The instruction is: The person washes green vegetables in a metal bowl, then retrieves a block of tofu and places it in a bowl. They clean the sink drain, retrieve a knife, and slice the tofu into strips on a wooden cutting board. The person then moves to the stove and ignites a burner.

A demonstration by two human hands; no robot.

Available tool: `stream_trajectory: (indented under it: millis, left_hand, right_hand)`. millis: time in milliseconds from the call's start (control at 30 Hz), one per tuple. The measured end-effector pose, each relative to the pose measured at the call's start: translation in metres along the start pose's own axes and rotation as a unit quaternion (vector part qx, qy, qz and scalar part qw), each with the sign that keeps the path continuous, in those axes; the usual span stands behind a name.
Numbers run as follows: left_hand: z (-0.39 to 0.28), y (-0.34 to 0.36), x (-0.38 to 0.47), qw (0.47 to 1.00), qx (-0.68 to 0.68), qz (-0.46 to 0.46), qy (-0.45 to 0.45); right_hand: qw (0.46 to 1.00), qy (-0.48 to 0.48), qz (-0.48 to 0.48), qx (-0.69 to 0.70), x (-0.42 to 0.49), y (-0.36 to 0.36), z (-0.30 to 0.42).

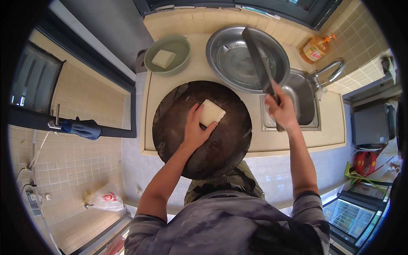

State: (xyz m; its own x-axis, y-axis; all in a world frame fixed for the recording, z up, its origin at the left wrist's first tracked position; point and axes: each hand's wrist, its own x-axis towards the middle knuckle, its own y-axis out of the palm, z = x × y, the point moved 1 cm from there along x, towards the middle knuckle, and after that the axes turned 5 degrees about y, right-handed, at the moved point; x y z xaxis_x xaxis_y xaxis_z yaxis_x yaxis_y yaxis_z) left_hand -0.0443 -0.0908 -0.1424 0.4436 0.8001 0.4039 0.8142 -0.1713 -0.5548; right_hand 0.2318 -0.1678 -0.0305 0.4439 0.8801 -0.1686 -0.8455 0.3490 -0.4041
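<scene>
A pale square block of what looks like tofu lies on a round dark chopping board. Around its near left side are the thumb and fingers of my left hand, holding it against the board. My right hand grips a large kitchen knife by the handle, up off the board. The blade points away from me and covers part of a wide metal basin. A second pale block sits in a green bowl at the back left.
Right of the board is a steel sink with a curved faucet, partly overlapped by the basin. An orange pump bottle stands in the back right corner. The board overhangs the counter's front edge.
</scene>
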Motion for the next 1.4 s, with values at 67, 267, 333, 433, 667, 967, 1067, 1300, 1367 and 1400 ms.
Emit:
stream_trajectory:
  millis: [67, 267, 333, 433, 667, 967, 1067, 1300, 1367, 1400]
  left_hand:
    - [0.009, 0.001, -0.005, 0.999, -0.009, -0.02, 0.026]
    - [0.005, 0.006, 0.001, 0.99, 0.046, -0.057, 0.12]
    - [0.002, 0.005, 0.002, 0.991, 0.042, -0.049, 0.116]
    - [-0.002, 0.003, 0.004, 0.99, 0.042, -0.048, 0.129]
    - [0.005, 0.005, 0.0, 0.989, 0.046, -0.039, 0.132]
    - [0.004, 0.007, 0.002, 0.992, 0.047, -0.032, 0.113]
    - [0.002, 0.006, 0.003, 0.994, 0.044, -0.017, 0.098]
    - [-0.005, 0.004, 0.007, 0.994, 0.051, -0.026, 0.098]
    - [-0.005, 0.003, 0.006, 0.994, 0.052, -0.017, 0.096]
    - [-0.005, 0.003, 0.006, 0.994, 0.05, -0.015, 0.094]
  right_hand:
    - [0.992, -0.101, -0.006, -0.076, -0.014, 0.01, -0.004]
    - [0.982, -0.102, 0.088, -0.135, -0.084, 0.053, -0.012]
    - [0.978, -0.105, 0.097, -0.152, -0.099, 0.063, -0.015]
    - [0.973, -0.099, 0.084, -0.192, -0.108, 0.066, -0.017]
    - [0.955, -0.094, 0.113, -0.256, -0.114, 0.061, -0.014]
    - [0.949, -0.093, 0.113, -0.28, -0.105, 0.065, -0.013]
    - [0.949, -0.093, 0.115, -0.279, -0.097, 0.07, -0.013]
    - [0.963, -0.098, 0.127, -0.217, -0.056, 0.09, -0.025]
    - [0.969, -0.067, 0.153, -0.183, -0.048, 0.089, -0.024]
    - [0.971, -0.037, 0.171, -0.162, -0.044, 0.084, -0.022]
